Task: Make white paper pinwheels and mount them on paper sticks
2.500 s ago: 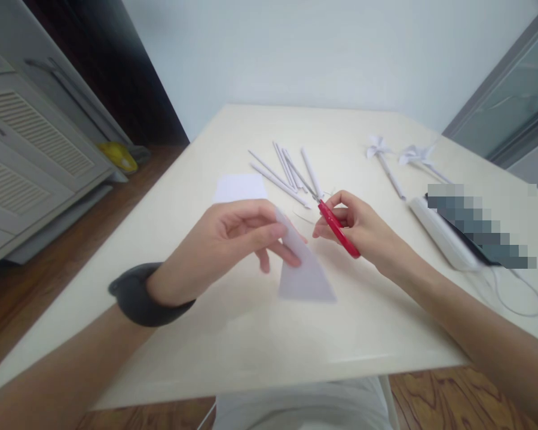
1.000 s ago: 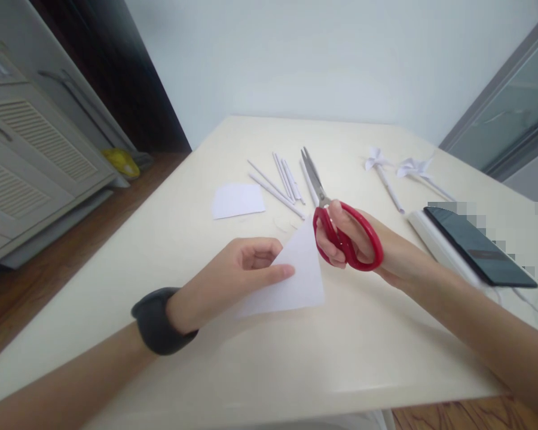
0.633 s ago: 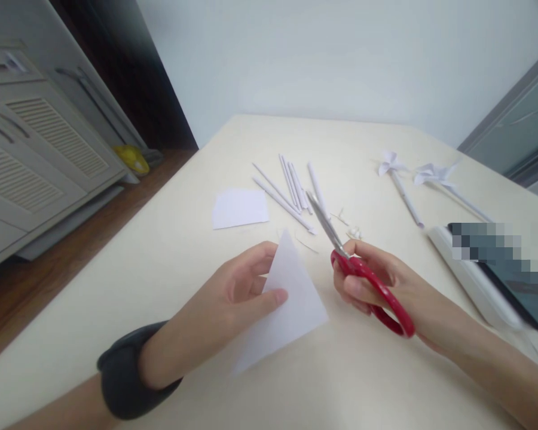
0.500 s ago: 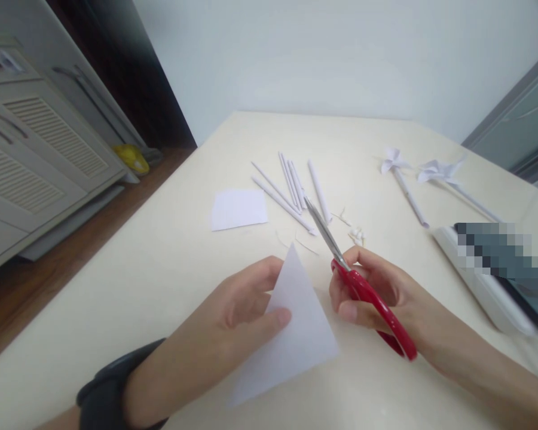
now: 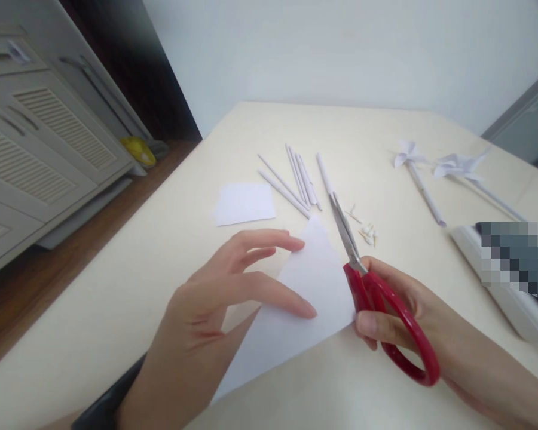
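Observation:
A white paper folded into a triangle lies flat on the cream table. My left hand rests on it with fingers spread, the index tip and thumb pressing its left edge. My right hand grips red-handled scissors. Their blades are closed and point away from me along the triangle's right edge.
A small white paper rectangle lies beyond my left hand. Several rolled paper sticks and tiny pins lie farther back. Two paper pinwheels sit at the far right. A white device with a blurred phone is at the right edge.
My left hand has let go of the held-up triangle and now presses it flat on the table with open fingers. The scissors have come closer alongside its right edge.

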### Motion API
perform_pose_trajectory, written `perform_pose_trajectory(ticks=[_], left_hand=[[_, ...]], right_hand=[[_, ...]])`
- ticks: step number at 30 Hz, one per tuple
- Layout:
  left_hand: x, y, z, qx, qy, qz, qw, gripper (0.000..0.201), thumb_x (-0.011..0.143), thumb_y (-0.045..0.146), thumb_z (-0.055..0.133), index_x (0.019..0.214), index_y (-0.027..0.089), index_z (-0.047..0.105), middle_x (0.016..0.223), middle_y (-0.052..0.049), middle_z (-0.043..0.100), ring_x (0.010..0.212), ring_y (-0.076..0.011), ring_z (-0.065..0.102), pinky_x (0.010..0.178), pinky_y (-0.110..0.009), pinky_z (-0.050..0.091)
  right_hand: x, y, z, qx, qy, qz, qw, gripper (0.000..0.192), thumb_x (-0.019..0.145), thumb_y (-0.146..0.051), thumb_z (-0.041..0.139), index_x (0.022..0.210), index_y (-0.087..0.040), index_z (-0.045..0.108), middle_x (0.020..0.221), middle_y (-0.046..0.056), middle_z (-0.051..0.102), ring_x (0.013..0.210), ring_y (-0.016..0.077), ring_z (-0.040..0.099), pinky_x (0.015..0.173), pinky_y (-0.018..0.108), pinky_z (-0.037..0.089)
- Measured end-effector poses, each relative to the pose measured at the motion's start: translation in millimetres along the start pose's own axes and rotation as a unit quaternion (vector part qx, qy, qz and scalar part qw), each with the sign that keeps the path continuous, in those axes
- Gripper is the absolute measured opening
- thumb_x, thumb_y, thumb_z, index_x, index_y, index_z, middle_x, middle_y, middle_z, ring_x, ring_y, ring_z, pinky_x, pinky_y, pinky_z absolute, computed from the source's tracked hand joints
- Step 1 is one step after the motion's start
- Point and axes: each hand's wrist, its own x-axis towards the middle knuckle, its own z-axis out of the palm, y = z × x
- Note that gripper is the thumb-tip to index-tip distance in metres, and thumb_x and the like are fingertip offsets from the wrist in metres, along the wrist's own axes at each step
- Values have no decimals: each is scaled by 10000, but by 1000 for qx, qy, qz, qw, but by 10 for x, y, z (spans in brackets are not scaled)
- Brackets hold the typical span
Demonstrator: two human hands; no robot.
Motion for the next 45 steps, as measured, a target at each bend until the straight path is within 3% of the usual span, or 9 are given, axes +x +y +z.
perform_pose_trajectory(ticks=[6,9,14,19,21,25,32,41,45], left_hand=[[-32,-35,87,52,-26,5,998,228,813,207,536,775,332,722,1323,48,416,1222,-260,363,1031,-380,346],[-14,-60,103,31,-61,-25,997,267,836,182,485,824,322,712,1219,15,510,1107,-218,479,939,-315,422],[49,-86,85,-134,-95,-157,974,222,847,210,485,1004,295,617,872,-9,625,773,-137,588,674,-220,486],[76,-110,119,-239,-126,-286,919,412,720,224,661,1098,263,502,800,-3,606,701,-142,598,595,-233,481],[68,-123,139,-252,-162,-315,901,348,704,216,675,1019,226,529,789,-6,606,713,-146,601,641,-263,490],[55,-147,152,-271,-229,-326,877,174,696,198,679,831,178,571,778,-6,614,721,-133,594,741,-305,486],[37,-151,140,-213,-299,-326,871,139,739,277,634,803,155,613,769,-14,642,713,-127,588,702,-263,476],[17,-107,193,-152,-305,-303,890,145,733,236,613,863,171,621,764,-8,651,713,-139,602,701,-268,486],[8,-102,185,-176,-315,-307,881,143,755,290,598,809,165,641,738,-11,640,699,-132,592,683,-251,483]], right_hand=[[10,35,-5,-17,25,-5,1000,222,702,-339,676,808,-219,521,676,-4,533,580,122,500,510,237,403],[17,21,10,-21,48,-22,998,238,682,-324,690,810,-236,510,626,-19,520,543,121,486,482,235,386],[35,-24,22,-23,62,-47,997,274,643,-282,725,785,-251,493,598,-33,502,518,110,453,459,222,354],[33,-29,10,-41,74,-59,995,292,635,-270,734,791,-260,488,615,-31,493,528,111,436,465,223,355],[29,-27,-4,-50,91,-75,992,293,634,-266,736,798,-259,493,660,-18,517,558,118,457,483,227,374],[24,-39,-32,-54,119,-94,987,271,665,-271,715,830,-252,501,735,4,548,619,129,499,519,226,410],[6,-55,1,-19,122,-82,989,227,711,-238,675,854,-234,499,767,-19,536,625,90,494,522,175,418],[4,-54,1,18,99,-85,991,212,700,-144,664,802,-208,489,776,-33,525,561,52,503,495,153,416],[-5,-40,11,17,86,-91,992,199,716,-140,652,785,-205,478,750,-37,527,555,60,523,521,171,433]])
